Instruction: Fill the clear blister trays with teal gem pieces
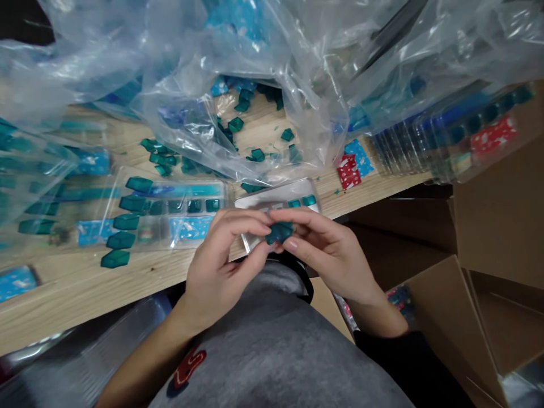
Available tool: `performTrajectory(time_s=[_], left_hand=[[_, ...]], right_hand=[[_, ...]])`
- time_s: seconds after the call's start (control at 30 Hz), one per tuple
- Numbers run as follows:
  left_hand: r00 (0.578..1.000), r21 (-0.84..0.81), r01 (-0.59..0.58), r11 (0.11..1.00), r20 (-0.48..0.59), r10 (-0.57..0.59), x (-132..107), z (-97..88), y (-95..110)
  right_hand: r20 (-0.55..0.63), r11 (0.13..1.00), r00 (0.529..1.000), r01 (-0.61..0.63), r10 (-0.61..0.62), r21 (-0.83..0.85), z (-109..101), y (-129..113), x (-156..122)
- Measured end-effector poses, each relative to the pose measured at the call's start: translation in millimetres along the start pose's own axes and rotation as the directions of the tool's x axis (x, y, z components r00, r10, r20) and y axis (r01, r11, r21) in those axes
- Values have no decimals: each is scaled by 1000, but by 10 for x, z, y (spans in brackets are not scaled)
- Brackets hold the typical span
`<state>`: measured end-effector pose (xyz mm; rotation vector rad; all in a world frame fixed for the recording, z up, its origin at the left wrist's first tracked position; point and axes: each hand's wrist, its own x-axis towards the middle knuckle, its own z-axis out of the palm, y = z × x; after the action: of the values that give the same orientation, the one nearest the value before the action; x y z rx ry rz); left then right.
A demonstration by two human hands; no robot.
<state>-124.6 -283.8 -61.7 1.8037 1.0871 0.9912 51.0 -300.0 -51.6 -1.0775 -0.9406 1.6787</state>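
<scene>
Between both hands, at the front of the table, is a teal faceted plastic gem (280, 232). The fingertips of my left hand (229, 249) pinch its left side, while my right hand (331, 249) grips its right side with thumb and forefinger. Just beyond the hands lies a pale plastic tray (276, 195) with a couple of teal pieces (308, 200) in it, its near part covered by my fingers. Left of it rests a clear blister pack (225, 195) holding teal pieces and a blue patterned packet (191, 226).
A row of teal gems (121, 240) lies on the wooden table (161, 272). Large clear plastic bags (178, 68) spread across the back, with loose gems around. Red (349, 171) and blue packets sit right of centre, near stacked clear packs (399, 144). Cardboard boxes (446, 306) stand below right.
</scene>
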Motion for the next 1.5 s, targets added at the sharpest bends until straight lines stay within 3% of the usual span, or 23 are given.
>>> performTrajectory(time_s=[0.07,0.17,0.33,0.5,0.7,1.13,1.23,1.33,1.5], left_hand=[[999,-73,39,997,3,-39,-28,-10,-14],[1000,-56,6,998,16,-5,-81,-21,-51],[994,-1,-7,1000,109,7,-203,-13,-77],[985,78,-13,997,175,-1,-297,102,-60],[987,18,114,993,113,-116,-273,182,-106],[987,114,28,993,157,-46,-133,77,-73],[992,272,-53,961,128,19,-70,42,-164],[982,472,-170,865,160,105,35,62,-287],[966,503,-251,827,181,183,148,216,-440]], right_hand=[[-3,997,1000,-7,7,82,21,26,20],[-3,994,1000,-11,11,111,32,73,16],[-59,996,998,-3,-2,-94,-33,144,-103],[-35,976,984,-168,174,140,-92,293,-195],[-102,927,976,-146,192,345,0,407,-135],[-51,935,985,-137,162,327,-114,409,-146],[-162,966,978,-87,130,245,-194,459,-180],[-332,989,938,-58,102,138,-309,502,-219],[-429,996,903,11,29,89,-446,560,-263]])
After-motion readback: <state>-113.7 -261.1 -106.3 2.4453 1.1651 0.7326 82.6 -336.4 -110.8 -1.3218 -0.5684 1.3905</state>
